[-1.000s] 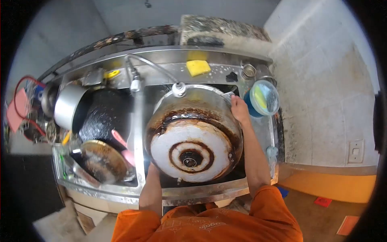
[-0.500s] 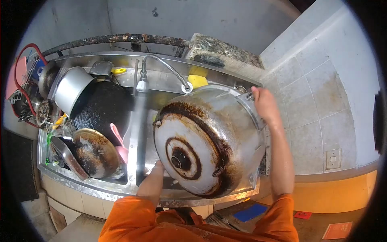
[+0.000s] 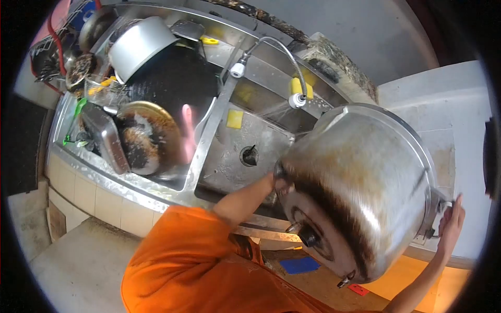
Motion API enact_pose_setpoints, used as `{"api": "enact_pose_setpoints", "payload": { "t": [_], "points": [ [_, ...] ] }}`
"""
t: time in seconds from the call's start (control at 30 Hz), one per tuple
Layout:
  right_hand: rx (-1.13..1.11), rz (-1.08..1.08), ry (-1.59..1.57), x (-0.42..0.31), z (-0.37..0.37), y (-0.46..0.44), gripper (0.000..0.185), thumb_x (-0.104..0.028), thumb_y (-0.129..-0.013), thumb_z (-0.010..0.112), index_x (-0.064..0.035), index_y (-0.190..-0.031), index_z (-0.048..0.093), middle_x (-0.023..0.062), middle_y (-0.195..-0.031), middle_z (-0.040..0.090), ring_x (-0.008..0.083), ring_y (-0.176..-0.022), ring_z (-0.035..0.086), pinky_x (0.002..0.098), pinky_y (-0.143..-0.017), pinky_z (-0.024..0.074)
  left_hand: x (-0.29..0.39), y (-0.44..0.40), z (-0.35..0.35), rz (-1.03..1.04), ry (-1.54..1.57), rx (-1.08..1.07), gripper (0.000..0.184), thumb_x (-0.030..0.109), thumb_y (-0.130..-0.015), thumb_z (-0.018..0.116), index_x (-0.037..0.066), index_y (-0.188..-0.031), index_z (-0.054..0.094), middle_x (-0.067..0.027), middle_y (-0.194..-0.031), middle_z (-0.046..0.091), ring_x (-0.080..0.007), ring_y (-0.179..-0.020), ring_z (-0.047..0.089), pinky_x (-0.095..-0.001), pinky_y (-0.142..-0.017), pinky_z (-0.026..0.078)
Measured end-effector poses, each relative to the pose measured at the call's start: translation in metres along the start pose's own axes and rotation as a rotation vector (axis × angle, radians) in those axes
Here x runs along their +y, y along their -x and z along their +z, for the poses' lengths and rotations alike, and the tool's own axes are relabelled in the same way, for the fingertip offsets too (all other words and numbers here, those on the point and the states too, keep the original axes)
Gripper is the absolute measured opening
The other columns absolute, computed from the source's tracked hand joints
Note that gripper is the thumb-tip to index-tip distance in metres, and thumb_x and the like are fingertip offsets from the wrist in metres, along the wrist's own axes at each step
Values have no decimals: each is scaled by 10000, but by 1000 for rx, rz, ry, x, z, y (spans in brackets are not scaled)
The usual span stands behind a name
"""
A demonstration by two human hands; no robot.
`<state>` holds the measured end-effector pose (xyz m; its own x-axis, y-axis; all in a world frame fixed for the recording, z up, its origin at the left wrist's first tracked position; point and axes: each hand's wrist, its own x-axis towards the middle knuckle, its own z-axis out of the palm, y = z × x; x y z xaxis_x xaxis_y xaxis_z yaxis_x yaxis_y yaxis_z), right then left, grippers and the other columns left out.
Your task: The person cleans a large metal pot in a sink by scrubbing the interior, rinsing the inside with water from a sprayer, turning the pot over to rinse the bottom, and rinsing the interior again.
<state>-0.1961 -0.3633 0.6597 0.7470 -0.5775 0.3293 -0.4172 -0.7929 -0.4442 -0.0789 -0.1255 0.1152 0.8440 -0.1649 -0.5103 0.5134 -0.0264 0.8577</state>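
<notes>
A large metal pot [image 3: 360, 177] with a scorched, brown-stained base is tilted on its side at the right edge of the sink, its base facing me and to the left. My right hand [image 3: 452, 224] is closed around the side handle at the far right. Against the lower left edge of the base is my left hand [image 3: 281, 187], gripping the pot, its fingers partly hidden. Water sprays from the flexible tap's head [image 3: 297, 100] behind the pot. In the right basin [image 3: 219, 161], a yellow sponge [image 3: 235, 119] lies near the drain [image 3: 249, 155].
Crowding the left basin are a silver pot [image 3: 143, 47], a black pan [image 3: 172, 78], a stained round lid [image 3: 148, 138], a rectangular tray [image 3: 107, 135] and a pink utensil [image 3: 188, 130]. A wire rack [image 3: 60, 26] stands far left. A rough block [image 3: 342, 65] sits behind the sink.
The large pot has moved right and out of the right basin, carried by both hands. The basin floor, drain and sponge now show. My view has turned.
</notes>
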Motion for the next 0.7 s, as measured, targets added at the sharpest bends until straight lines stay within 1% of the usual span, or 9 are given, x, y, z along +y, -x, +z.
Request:
{"api": "enact_pose_setpoints", "payload": {
  "t": [0.13,0.17,0.27,0.37,0.43,0.47,0.53,0.63,0.7],
  "points": [
    [-166,28,34,53,-39,14,441,-528,-926,493,-95,-852,525,-11,-771,454,70,-623,419,227,-577,360,19,-10,-21,-26,67,-100,560,457,-936,362,27,-1261,513,-159,-1214,571,-298,-1135,534,-449,-967,441],
    [-49,-198,-36,64,-25,29,428,-489,-948,470,-96,-779,490,-21,-685,403,72,-539,358,238,-501,297,22,-12,-28,-43,104,-128,560,457,-936,364,26,-1259,515,-159,-1211,573,-297,-1134,535,-449,-967,441],
    [-164,-802,78,70,-16,61,433,-329,-896,490,-85,-558,372,15,-511,317,152,-446,318,317,-455,260,27,-21,-49,-115,244,-215,559,458,-935,368,26,-1253,522,-159,-1203,581,-294,-1130,539,-448,-965,442],
    [-603,-982,82,22,5,92,407,-263,-745,560,-90,-463,322,34,-457,282,201,-439,330,345,-462,275,31,-27,-70,-207,395,-277,558,459,-933,373,26,-1248,530,-159,-1195,588,-292,-1126,542,-447,-964,443],
    [-566,-1171,211,8,24,113,353,-233,-652,610,-92,-454,355,29,-450,306,221,-433,333,343,-463,279,33,-31,-86,-264,485,-294,558,460,-933,376,25,-1244,535,-159,-1190,593,-291,-1124,544,-446,-963,444],
    [-565,-1157,209,2,31,119,353,-233,-652,610,-92,-454,355,29,-450,306,221,-433,333,343,-463,279,33,-33,-95,-289,520,-300,558,461,-932,377,25,-1242,537,-159,-1187,595,-290,-1123,546,-446,-963,444],
    [-717,-1324,348,-7,39,126,294,-201,-552,634,-96,-450,379,30,-447,328,230,-446,348,345,-471,290,33,-34,-115,-327,571,-306,554,467,-926,399,26,-1224,553,-156,-1164,609,-284,-1099,561,-442,-955,449],
    [-709,-1381,341,-4,55,123,273,-183,-502,632,-90,-449,381,33,-444,324,228,-455,340,348,-472,290,29,-18,-133,-391,635,-299,547,486,-910,458,29,-1177,594,-148,-1102,645,-270,-1032,602,-431,-935,463],
    [-730,-1385,338,0,64,108,265,-184,-484,618,-86,-450,374,34,-443,322,228,-455,335,347,-468,285,19,-7,-146,-86,309,-317,578,512,-900,487,31,-1207,577,-153,-1118,637,-260,-1022,610,-417,-910,483]
  ]
}}
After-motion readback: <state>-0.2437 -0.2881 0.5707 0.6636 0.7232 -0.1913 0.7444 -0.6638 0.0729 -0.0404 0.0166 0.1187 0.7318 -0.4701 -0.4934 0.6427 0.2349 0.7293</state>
